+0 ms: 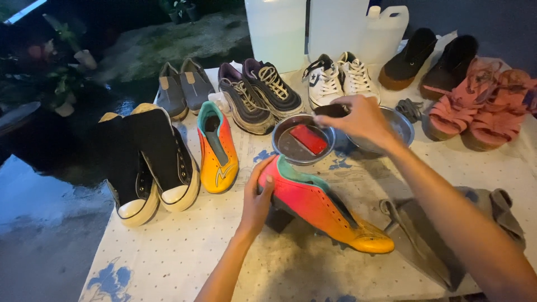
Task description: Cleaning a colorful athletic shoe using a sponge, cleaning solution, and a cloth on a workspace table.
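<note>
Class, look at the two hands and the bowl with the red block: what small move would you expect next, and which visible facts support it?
Probably the right hand dips its dark tool into the metal bowl. It hovers at the bowl's rim above the red block, while the left hand steadies the pink-to-yellow shoe on its side, ready for work. What the tool is cannot be told.

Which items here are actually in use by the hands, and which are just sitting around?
In use:
left hand gripping the heel of the pink-orange shoe
right hand holding a dark brush over the small metal bowl

Lying about:
matching orange shoe
black high-tops
white sneakers
pink sandals
plastic jugs
grey cloth
</note>
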